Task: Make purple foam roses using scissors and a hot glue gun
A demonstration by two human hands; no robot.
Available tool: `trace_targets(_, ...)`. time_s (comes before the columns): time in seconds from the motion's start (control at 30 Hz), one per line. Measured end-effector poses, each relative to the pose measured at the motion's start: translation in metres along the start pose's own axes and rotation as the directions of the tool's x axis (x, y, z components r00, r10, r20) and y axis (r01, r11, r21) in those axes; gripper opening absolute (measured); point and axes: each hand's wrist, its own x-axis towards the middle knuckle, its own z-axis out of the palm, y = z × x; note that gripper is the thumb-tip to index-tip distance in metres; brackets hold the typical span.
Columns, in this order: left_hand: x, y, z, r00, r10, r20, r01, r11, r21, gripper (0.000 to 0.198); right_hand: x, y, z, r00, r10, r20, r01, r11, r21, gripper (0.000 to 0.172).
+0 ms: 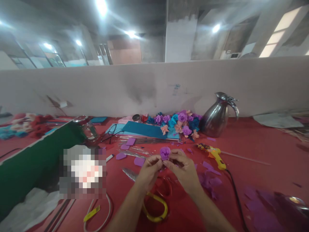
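Note:
A small purple paper flower (165, 153) is held up between both hands over the red table. My left hand (152, 169) pinches it from the left with thumb and fingers. From the right, the fingers of my right hand (181, 165) close on the same flower. Scissors with yellow handles (155, 212) lie partly beneath my left forearm, their blade (130, 174) showing to the left. Purple paper petals (139, 161) are scattered beyond my left hand, and a heap of purple paper pieces (210, 182) sits right of my right hand.
A yellow glue gun (219, 158) with a black cord lies to the right. Behind it stands a metal jug (216, 117). Finished paper flowers (182, 124) are piled near blue paper sheets (145, 129). A glass jar (88, 130) and a green divider (36, 167) are on the left.

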Motion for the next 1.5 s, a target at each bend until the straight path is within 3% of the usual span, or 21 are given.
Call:
trace_targets(0.17, -0.001, 0.006, -0.008, 1.0, 0.011, 0.013, -0.013, 0.995, 0.101, 0.024, 0.001, -0.003, -0.006, 0.99, -0.011, 0.143, 0.007, 1.0, 0.026, 0.016)
trace_targets(0.27, 0.001, 0.008, -0.012, 0.999, 0.018, 0.047, -0.027, 0.98, 0.195, 0.02, 0.002, -0.005, -0.015, 0.978, 0.0, 0.208, -0.027, 0.992, 0.126, 0.023)
trace_targets(0.37, 0.003, 0.01, -0.012, 0.994, 0.043, 0.103, -0.075, 0.941, 0.33, 0.018, 0.002, -0.01, -0.024, 0.989, -0.007, 0.151, -0.024, 0.98, 0.199, 0.024)
trace_targets(0.57, 0.003, 0.013, -0.008, 0.99, 0.046, 0.132, -0.103, 0.875, 0.474, 0.018, 0.003, -0.023, -0.03, 0.991, 0.031, 0.133, -0.037, 0.998, 0.043, 0.017)
trace_targets(0.73, 0.005, 0.011, -0.011, 0.989, 0.053, 0.14, -0.121, 0.836, 0.536, 0.019, 0.003, -0.027, -0.028, 0.99, 0.101, 0.097, -0.098, 0.995, -0.031, 0.019)
trace_targets(1.03, 0.006, 0.013, -0.011, 0.981, 0.079, 0.175, -0.17, 0.785, 0.596, 0.017, 0.003, -0.028, -0.027, 0.987, 0.119, 0.103, -0.11, 0.989, -0.096, 0.018)
trace_targets(1.37, 0.006, 0.013, -0.011, 0.976, 0.076, 0.204, -0.191, 0.752, 0.632, 0.018, 0.005, -0.024, -0.028, 0.975, 0.159, 0.154, -0.154, 0.987, -0.039, 0.02)
trace_targets(1.5, 0.006, 0.015, -0.012, 0.972, 0.094, 0.216, -0.212, 0.75, 0.626, 0.02, 0.005, -0.028, -0.028, 0.967, 0.218, 0.135, -0.23, 0.969, 0.084, 0.018)
